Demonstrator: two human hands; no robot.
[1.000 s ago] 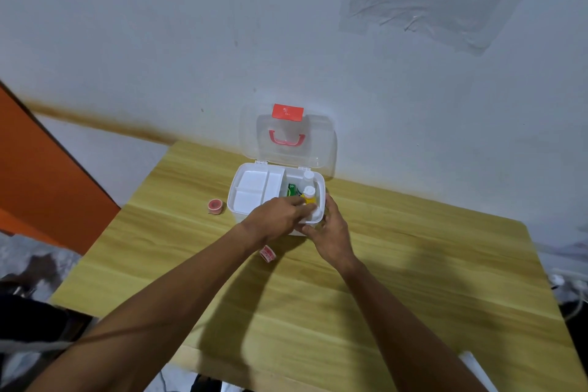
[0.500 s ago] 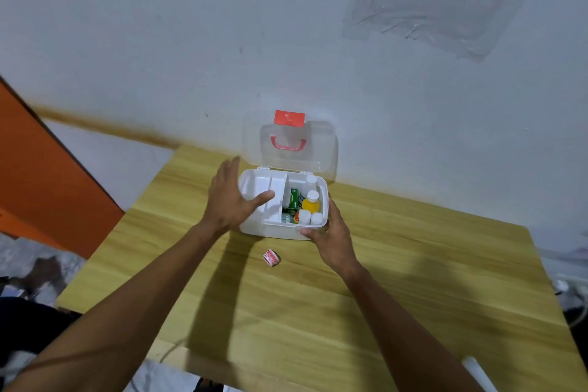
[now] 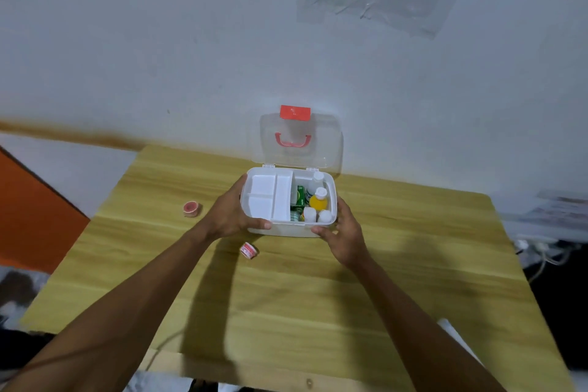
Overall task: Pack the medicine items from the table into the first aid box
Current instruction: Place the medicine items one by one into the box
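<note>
The white first aid box [image 3: 286, 229] stands open near the wall, its clear lid [image 3: 300, 140] with a red handle upright. A white divided tray [image 3: 269, 196] fills its left half. The right half holds a yellow bottle [image 3: 318, 200], a green packet [image 3: 299, 197] and small white bottles [image 3: 310, 213]. My left hand [image 3: 230, 213] grips the box's left side, thumb on the front. My right hand [image 3: 345, 229] holds the front right corner. Two small tape rolls lie on the table: one [image 3: 248, 250] just in front of the box, one pink [image 3: 192, 208] to the left.
The wooden table [image 3: 318, 296] backs onto a white wall. An orange panel [image 3: 28, 216] stands at the left. Cables and papers [image 3: 547, 232] lie beyond the table's right edge. A white object [image 3: 448, 326] peeks out at the near right.
My left hand came out of the box's right compartment, passed over the tray and now grips the box's left side. My right hand stayed at the front right corner.
</note>
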